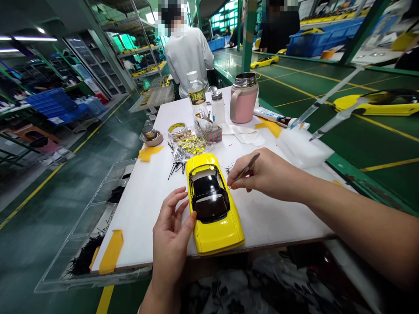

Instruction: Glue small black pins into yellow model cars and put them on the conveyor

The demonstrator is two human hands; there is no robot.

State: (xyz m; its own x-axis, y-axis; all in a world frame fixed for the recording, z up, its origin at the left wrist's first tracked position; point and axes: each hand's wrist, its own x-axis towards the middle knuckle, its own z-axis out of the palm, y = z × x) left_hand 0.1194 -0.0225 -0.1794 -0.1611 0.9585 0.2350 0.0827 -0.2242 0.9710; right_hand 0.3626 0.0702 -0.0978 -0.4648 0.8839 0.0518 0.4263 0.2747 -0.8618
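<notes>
A yellow model car body (pixel 212 205) with black windows lies on the white work board (pixel 150 196) near its front edge. My left hand (pixel 172 229) rests beside the car's left flank, thumb touching the yellow side, fingers spread and holding nothing. My right hand (pixel 262 174) is pinched on thin metal tweezers (pixel 245 168), whose tip points at the car's right window edge. A scatter of small black strips (pixel 176 165) lies just beyond the car.
Behind the car stand a pink flask (pixel 244 98), a plastic bottle (pixel 196 93), tape rolls (pixel 176 128), bags of small parts (pixel 190 144) and white foam (pixel 301 146) with syringes. A clear tray (pixel 94 226) of black pieces hangs at the left. A person in white (pixel 188 54) works farther back.
</notes>
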